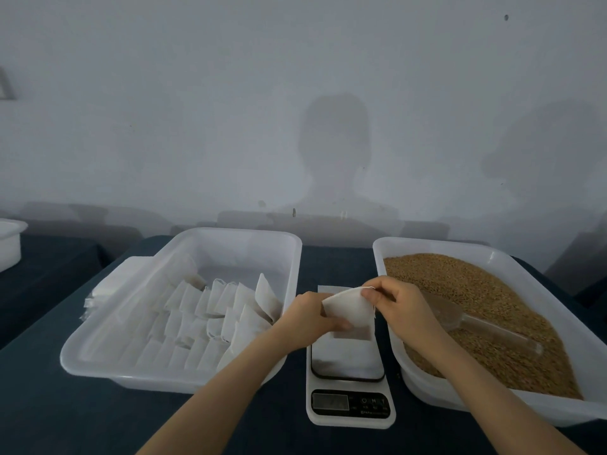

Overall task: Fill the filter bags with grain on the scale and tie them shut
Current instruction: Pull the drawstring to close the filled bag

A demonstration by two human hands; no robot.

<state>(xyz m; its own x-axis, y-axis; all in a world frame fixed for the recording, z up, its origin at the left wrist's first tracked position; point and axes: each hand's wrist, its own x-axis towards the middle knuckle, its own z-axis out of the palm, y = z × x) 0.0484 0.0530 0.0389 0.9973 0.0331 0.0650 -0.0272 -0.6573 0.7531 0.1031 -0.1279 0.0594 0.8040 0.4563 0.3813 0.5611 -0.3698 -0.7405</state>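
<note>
A dark cloth-covered table (pixel 49 405) fills the room's near end. Two big translucent tubs sit on it. The left tub (pixel 184 382) holds rows of white bags (pixel 210 323) packed side by side, and a stack of flat bags (pixel 111 280) lies just outside its far left corner. The right tub (pixel 492 254) is heaped with brown grain (pixel 476 290). Between the tubs stands a small white scale (pixel 349 405), its display toward the person and too dim to read.

A clear scoop (pixel 476 323) lies on the grain. Its bowl is just behind the person's right hand (pixel 404 303) and its handle runs away toward the near right.

Both hands meet over the far end of the scale's platform, holding one filter bag (pixel 351 310). The left hand (pixel 308 320) grips the bag's lower left side, fingers curled round it. The right hand pinches the top edge, where a thin drawstring (pixel 370 288) shows. The bag is tilted, its mouth up and to the right, facing the grain tub. I cannot tell whether any grain is inside yet.

My guess is the bag is being opened for filling. If so, the scoop lies to the right of the bag, the right hand is much the nearer to it, and the hand would have to reach past the bowl to the handle.
</note>
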